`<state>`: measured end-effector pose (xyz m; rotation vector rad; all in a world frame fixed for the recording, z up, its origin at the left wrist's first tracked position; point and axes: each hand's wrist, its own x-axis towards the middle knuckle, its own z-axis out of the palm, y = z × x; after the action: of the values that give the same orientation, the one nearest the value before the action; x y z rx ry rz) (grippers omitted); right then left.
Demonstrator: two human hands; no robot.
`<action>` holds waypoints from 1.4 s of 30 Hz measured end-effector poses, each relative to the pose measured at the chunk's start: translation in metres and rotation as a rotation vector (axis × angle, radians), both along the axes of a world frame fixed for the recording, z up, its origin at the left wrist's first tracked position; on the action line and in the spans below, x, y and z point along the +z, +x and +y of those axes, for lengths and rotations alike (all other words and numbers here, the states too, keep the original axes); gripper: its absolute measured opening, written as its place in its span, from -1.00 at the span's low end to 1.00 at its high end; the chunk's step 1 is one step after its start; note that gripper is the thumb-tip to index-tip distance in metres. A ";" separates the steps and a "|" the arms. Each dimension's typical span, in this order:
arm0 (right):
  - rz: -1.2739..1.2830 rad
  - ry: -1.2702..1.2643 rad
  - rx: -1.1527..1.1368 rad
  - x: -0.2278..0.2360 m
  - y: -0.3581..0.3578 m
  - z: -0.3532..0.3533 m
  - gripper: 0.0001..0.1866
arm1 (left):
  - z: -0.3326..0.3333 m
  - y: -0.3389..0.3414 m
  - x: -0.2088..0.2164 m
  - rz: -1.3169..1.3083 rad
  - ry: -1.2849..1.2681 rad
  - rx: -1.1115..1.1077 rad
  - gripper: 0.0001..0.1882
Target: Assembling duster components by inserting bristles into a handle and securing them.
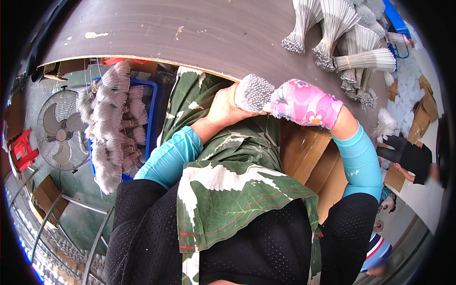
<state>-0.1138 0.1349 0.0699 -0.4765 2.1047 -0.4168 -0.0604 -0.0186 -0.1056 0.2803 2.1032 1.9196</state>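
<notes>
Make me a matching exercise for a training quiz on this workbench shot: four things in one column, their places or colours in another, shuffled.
Things:
1. left hand
2. right hand
3. fan
4. blue crate

Places or colours:
A. stands on the floor at far left
B. bare, around the rod bundle
C. holds grey bundles under the table edge
D. in a pink flowered glove

Pairs: 1-B, 2-D, 3-A, 4-C

Looks like a small factory workshop, the hand-assembly kind. A big worn brown worktable [199, 33] has tied bundles of thin metal rods [332, 23] piled at its far end, and there's a blue crate [151, 111] stuffed with more bundles, flattened cardboard boxes [308, 156], and a pedestal fan [59, 130] on the concrete floor.
</notes>
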 end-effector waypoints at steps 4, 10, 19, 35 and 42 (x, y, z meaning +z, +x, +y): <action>-0.245 0.021 -0.339 0.010 -0.001 -0.002 -0.58 | 0.002 0.002 -0.004 -0.028 0.068 0.006 -0.16; -0.125 0.034 -0.217 0.003 0.001 -0.005 -0.58 | 0.002 0.002 -0.009 0.032 0.027 0.037 -0.15; -0.061 0.053 -0.050 0.004 -0.004 -0.011 -0.58 | 0.001 0.004 -0.001 0.013 0.061 0.040 -0.14; 0.067 0.076 0.025 0.001 -0.001 -0.014 -0.65 | 0.002 0.004 -0.003 0.024 0.047 0.041 -0.14; -0.069 0.043 -0.130 0.004 -0.004 -0.011 -0.59 | 0.000 0.004 -0.003 0.029 0.033 0.031 -0.15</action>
<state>-0.1174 0.1235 0.0735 -0.2971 2.0798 -0.4559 -0.0563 -0.0181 -0.1089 0.2854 2.1072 1.9814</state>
